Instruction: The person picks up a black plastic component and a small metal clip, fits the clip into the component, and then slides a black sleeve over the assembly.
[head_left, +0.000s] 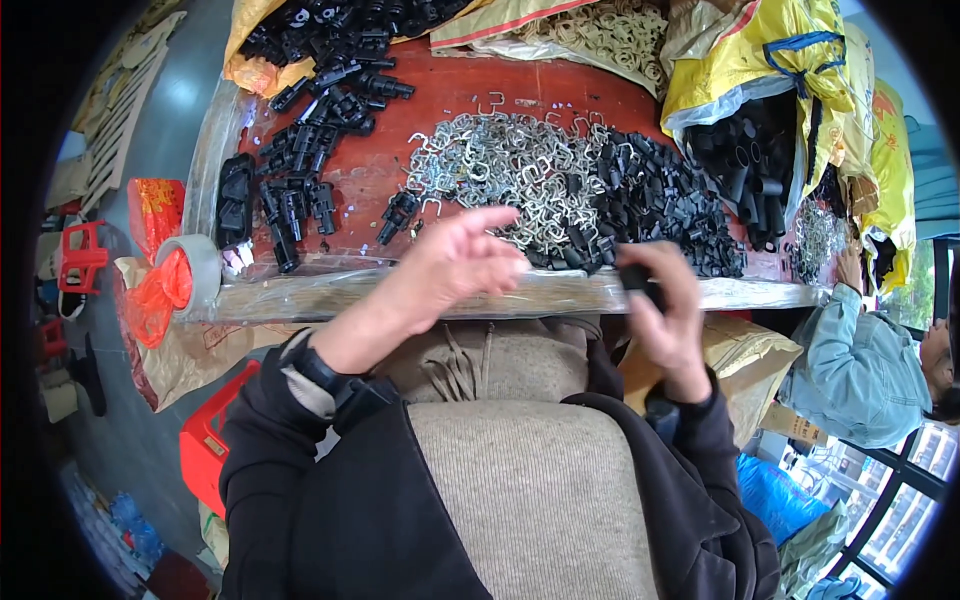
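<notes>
Now, from the head view, the right hand has its thumb and fingers curled round a black piece, just over the near edge of the red table, beside the heap of small black parts. Fingers are closed on it there, though blur and the grip hide its exact shape. And the left hand: fingers loose and apart, index stretched toward the right, nothing visibly held, poised by the tangle of bent metal hooks. Handling, then! That black piece should be light, probably plastic or rubber, and firm enough to survive a good squeeze; a smooth skin might slide a little, so pinch it across the middle with thumb and forefinger, leaving the ends free. The hooks look stiff and light, hardly fragile, but they could snag one another, so I'd take one by its outer bend and lift it clear rather than drag.
</notes>
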